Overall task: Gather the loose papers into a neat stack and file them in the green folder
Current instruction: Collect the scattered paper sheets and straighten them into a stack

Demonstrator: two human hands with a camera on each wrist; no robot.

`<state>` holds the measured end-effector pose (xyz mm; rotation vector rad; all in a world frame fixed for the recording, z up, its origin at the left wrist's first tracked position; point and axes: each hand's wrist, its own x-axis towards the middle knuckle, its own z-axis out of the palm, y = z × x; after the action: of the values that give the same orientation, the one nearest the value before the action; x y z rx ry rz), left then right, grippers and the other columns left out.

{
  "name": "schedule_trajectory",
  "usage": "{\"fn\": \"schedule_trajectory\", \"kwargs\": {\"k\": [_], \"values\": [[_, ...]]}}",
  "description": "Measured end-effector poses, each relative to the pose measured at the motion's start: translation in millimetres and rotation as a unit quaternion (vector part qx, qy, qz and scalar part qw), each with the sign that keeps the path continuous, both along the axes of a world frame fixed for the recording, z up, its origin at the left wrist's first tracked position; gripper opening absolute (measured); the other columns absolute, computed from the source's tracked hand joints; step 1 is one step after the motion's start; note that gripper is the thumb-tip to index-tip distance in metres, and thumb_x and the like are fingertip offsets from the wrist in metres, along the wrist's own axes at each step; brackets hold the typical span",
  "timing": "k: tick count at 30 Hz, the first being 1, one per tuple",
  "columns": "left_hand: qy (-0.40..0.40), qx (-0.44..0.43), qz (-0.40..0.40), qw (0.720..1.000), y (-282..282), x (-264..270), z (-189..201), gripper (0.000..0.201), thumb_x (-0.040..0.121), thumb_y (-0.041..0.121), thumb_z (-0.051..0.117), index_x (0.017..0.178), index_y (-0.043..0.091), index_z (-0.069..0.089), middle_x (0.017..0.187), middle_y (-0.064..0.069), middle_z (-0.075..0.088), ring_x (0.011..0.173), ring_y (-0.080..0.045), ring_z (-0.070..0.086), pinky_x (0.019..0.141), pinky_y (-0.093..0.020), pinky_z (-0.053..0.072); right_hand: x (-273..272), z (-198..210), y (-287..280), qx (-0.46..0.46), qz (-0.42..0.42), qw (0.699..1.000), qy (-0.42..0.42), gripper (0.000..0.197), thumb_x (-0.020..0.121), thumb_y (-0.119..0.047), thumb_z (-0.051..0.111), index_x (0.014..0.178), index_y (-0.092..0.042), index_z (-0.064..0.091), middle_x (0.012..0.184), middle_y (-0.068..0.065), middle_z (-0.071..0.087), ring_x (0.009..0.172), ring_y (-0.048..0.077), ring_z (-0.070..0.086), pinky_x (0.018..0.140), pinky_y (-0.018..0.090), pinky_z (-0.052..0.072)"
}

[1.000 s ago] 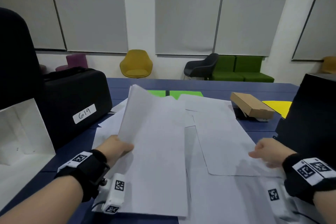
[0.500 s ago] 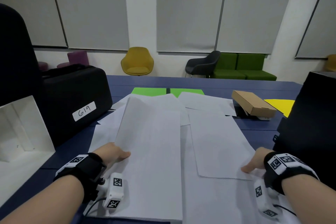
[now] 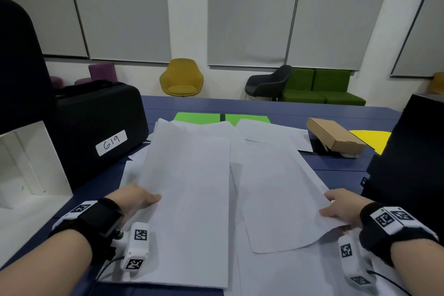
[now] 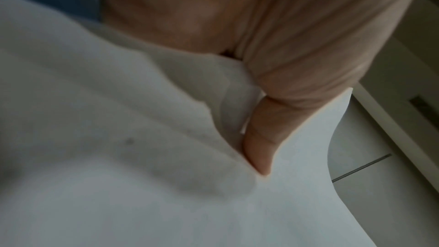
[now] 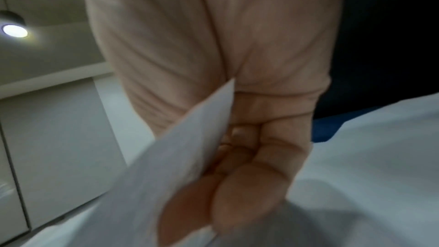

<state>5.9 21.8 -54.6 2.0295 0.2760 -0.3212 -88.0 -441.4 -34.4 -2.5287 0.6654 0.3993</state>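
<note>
Now the blue tabletop (image 3: 336, 168) carries loose papers (image 3: 276, 276) spread across its near middle, with the green folder (image 3: 197, 118) lying at their far edge. Left hand (image 3: 134, 197) pinches the left sheet (image 3: 189, 199) by its left edge; right hand (image 3: 341, 206) grips the right sheet (image 3: 276, 194), lifted off the pile.

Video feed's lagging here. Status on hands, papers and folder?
Left hand grips left sheet; right hand pinches right sheet. Papers unstacked. Green folder at far edge, partly covered by loose sheets.
</note>
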Motion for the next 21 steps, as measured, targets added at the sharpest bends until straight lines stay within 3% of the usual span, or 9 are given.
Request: {"fn": "schedule_trajectory", "kwargs": {"k": [3, 6, 8, 10, 12, 13, 18, 21], "values": [[0.021, -0.076, -0.004, 0.997, 17.3, -0.5, 4.6, 0.029, 0.085, 0.003, 0.069, 0.114, -0.004, 0.066, 0.103, -0.018, 0.074, 0.104, -0.037, 0.067, 0.104, -0.052, 0.044, -9.2, -0.5, -16.6, -0.044, 0.013, 0.998, 0.049, 0.035, 0.070, -0.017, 0.075, 0.101, -0.004, 0.065, 0.099, 0.014, 0.071, 0.084, 0.028, 0.068, 0.074, 0.034, 0.058], [0.021, -0.139, -0.004, 0.990, 23.8, -0.8, 12.7, 0.028, 0.087, -0.002, 0.064, 0.115, -0.004, 0.065, 0.109, -0.023, 0.071, 0.107, -0.041, 0.064, 0.106, -0.055, 0.041, -23.5, 3.4, -16.8, -0.109, 0.029, 0.986, 0.124, 0.029, 0.071, -0.026, 0.076, 0.085, -0.008, 0.060, 0.081, 0.006, 0.069, 0.067, 0.021, 0.063, 0.058, 0.022, 0.049], [0.016, -0.157, -0.006, 0.987, 27.3, -2.8, 14.5, 0.030, 0.087, -0.001, 0.062, 0.116, -0.004, 0.064, 0.111, -0.024, 0.070, 0.109, -0.042, 0.063, 0.107, -0.055, 0.039, -29.4, 8.3, -11.3, -0.136, 0.006, 0.984, 0.117, 0.036, 0.075, -0.044, 0.075, 0.077, -0.014, 0.055, 0.072, -0.004, 0.061, 0.061, 0.011, 0.057, 0.053, 0.018, 0.044], [0.017, -0.166, -0.011, 0.986, 29.3, -4.9, 14.3, 0.031, 0.087, -0.001, 0.062, 0.117, -0.004, 0.064, 0.113, -0.024, 0.069, 0.112, -0.041, 0.062, 0.109, -0.055, 0.038, -32.8, 9.8, -4.7, -0.143, 0.004, 0.985, 0.094, 0.053, 0.073, -0.062, 0.070, 0.097, -0.016, 0.056, 0.087, -0.007, 0.059, 0.077, 0.008, 0.058, 0.064, 0.017, 0.045], [0.023, -0.177, -0.016, 0.984, 29.5, -7.9, 15.7, 0.032, 0.086, -0.002, 0.062, 0.118, -0.004, 0.064, 0.115, -0.024, 0.068, 0.114, -0.041, 0.061, 0.110, -0.054, 0.037, -33.0, 7.3, -0.2, -0.146, -0.009, 0.986, 0.082, 0.082, 0.068, -0.067, 0.071, 0.125, -0.012, 0.049, 0.114, -0.002, 0.061, 0.101, 0.014, 0.059, 0.082, 0.021, 0.048], [0.024, -0.183, -0.017, 0.983, 29.4, -9.2, 16.4, 0.033, 0.085, -0.003, 0.062, 0.118, -0.004, 0.064, 0.115, -0.025, 0.068, 0.115, -0.042, 0.060, 0.110, -0.054, 0.037, -34.4, 7.3, 4.3, -0.151, -0.016, 0.984, 0.089, 0.090, 0.066, -0.068, 0.072, 0.131, -0.010, 0.045, 0.123, 0.000, 0.059, 0.107, 0.016, 0.059, 0.085, 0.023, 0.048], [0.017, -0.191, -0.015, 0.981, 28.1, -17.5, 19.6, 0.034, 0.085, -0.004, 0.061, 0.118, -0.004, 0.064, 0.116, -0.024, 0.068, 0.115, -0.042, 0.060, 0.110, -0.054, 0.036, -34.6, 13.5, 19.5, -0.163, 0.002, 0.979, 0.121, 0.087, 0.061, -0.062, 0.080, 0.127, -0.011, 0.053, 0.112, -0.002, 0.064, 0.092, 0.015, 0.061, 0.070, 0.021, 0.048], [0.012, -0.191, -0.011, 0.981, 25.5, -19.9, 21.3, 0.032, 0.086, -0.005, 0.060, 0.118, -0.003, 0.064, 0.115, -0.023, 0.069, 0.115, -0.041, 0.060, 0.111, -0.054, 0.036, -34.1, 15.6, 23.6, -0.169, 0.017, 0.975, 0.144, 0.087, 0.057, -0.061, 0.082, 0.125, -0.012, 0.058, 0.113, -0.001, 0.066, 0.093, 0.015, 0.063, 0.079, 0.022, 0.051]]}}
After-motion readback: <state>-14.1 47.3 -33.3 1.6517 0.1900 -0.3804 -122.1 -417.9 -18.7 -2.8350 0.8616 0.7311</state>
